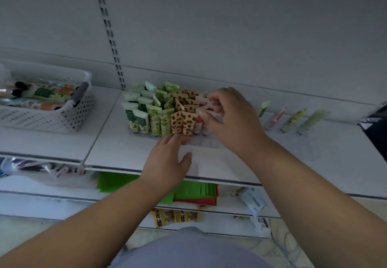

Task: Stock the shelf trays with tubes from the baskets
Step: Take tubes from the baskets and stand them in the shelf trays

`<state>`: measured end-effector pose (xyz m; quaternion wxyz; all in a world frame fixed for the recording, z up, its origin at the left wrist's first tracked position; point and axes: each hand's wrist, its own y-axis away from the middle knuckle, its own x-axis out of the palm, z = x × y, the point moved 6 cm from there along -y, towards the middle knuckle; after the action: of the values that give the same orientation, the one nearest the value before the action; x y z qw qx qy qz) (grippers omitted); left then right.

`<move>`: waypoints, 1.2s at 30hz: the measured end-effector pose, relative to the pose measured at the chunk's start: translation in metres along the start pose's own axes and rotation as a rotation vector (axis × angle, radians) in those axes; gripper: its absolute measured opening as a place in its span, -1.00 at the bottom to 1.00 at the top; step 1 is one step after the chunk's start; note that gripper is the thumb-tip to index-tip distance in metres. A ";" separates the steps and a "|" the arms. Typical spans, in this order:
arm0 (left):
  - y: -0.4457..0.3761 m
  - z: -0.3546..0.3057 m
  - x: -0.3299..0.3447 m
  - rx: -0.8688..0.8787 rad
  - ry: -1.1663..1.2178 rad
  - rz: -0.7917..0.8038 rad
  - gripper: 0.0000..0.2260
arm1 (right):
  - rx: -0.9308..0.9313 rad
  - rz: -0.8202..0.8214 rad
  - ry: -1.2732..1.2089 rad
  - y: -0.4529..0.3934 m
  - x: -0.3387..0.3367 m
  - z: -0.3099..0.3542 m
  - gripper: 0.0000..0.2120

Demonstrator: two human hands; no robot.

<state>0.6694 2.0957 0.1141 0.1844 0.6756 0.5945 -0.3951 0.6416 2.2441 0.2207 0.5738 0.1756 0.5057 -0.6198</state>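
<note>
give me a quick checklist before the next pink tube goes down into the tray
1. Right hand grips the pink tubes: ok.
2. Left hand steadies the clear tray at its front edge: ok.
3. Free slots in the tray's front right: ok.
4. Pink tubes go beside the orange spotted tubes: ok.
5. How many tubes the right hand holds: cannot tell.
6. White basket still holds stock: ok.

Perforated plastic basket [52, 119]; clear plastic tray [201, 142].
</note>
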 end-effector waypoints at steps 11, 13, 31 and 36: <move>0.103 0.116 -0.170 -0.343 -0.164 -0.303 -0.69 | -0.256 0.148 -0.243 -0.030 0.074 0.196 -0.67; 0.122 0.143 -0.202 -0.367 -0.176 -0.347 -0.69 | -0.288 0.178 -0.240 -0.034 0.092 0.234 -0.68; 0.159 0.373 -0.435 -0.374 -0.196 -0.367 -0.71 | -0.215 0.298 -0.249 -0.125 0.282 0.473 -0.72; 0.125 0.424 -0.460 -0.397 -0.190 -0.362 -0.72 | -0.234 0.289 -0.286 -0.188 0.339 0.488 -0.78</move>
<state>0.6635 1.4600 0.1705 0.2944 0.4690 0.7512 -0.3591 0.5561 1.6265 0.2385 0.7390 0.0886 0.4572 -0.4869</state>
